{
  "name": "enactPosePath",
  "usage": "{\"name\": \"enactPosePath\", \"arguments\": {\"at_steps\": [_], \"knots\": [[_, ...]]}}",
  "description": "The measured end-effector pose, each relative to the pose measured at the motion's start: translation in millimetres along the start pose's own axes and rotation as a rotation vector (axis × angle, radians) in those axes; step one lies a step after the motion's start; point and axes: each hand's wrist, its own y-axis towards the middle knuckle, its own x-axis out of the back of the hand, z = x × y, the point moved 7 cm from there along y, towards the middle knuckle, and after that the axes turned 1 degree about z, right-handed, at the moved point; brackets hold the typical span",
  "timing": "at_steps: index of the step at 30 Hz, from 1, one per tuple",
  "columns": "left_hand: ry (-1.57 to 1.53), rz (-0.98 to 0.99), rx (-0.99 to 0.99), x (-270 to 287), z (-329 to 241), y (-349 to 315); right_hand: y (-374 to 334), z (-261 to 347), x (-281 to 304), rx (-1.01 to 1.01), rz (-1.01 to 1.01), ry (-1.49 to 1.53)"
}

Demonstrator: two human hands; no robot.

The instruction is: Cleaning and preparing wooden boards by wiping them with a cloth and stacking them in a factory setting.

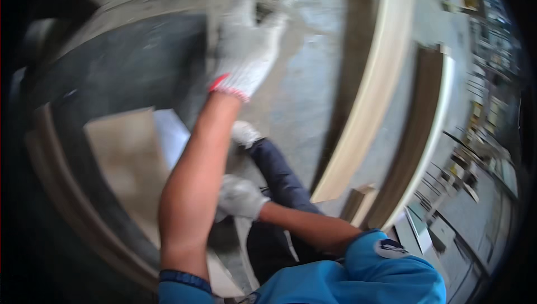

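Note:
My left hand (249, 46), in a white knitted glove with a red-edged cuff, reaches far forward over the grey floor (305, 80). Motion smears its fingers, and whether anything is between them cannot be made out. Closer to my body, my right hand (240, 196), also gloved, looks closed, its fingertips turned away from view. Just below it runs a narrow pale strip (244, 242). Left of my left forearm lies a flat tan board (127, 155), with a bluish-white sheet or panel (169, 130) along its edge.
Two long wood-coloured pieces, a pale one (372, 91) and a brown one with a white edge (411, 136), lie to the right. A short block (358, 203) sits between their near ends. A dark trouser leg (285, 175) crosses the middle. Cluttered stacks (470, 158) fill the far right.

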Motion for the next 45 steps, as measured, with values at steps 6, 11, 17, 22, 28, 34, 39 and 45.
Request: {"name": "enactPosePath", "arguments": {"at_steps": [6,11,17,22,28,34,39,45], "knots": [[0.698,0.255,0.221,8,169,5,-12,29,-65,-0.075,0.158,0.142],[0.217,0.242,0.499,-61,24,-22,-43,-48,-13,-0.487,0.05,0.333],[1.058,0.308,0.059,-45,117,8,-36,-10,-32,-0.357,0.117,0.214],[0.972,0.449,-0.145,-69,56,-26,-43,-33,-11,-0.367,0.02,0.084],[0.838,0.208,-0.352,-62,-30,-50,-53,-42,2,-0.448,0.127,0.166],[0.86,0.37,-0.403,-37,-8,-66,-72,-67,39,-0.401,-0.013,0.424],[0.84,0.569,-0.02,-27,59,-53,-50,-61,186,-0.107,-0.581,-0.25],[0.45,0.594,0.296,-6,85,-55,37,-26,236,-0.202,-0.666,-0.437]]}}
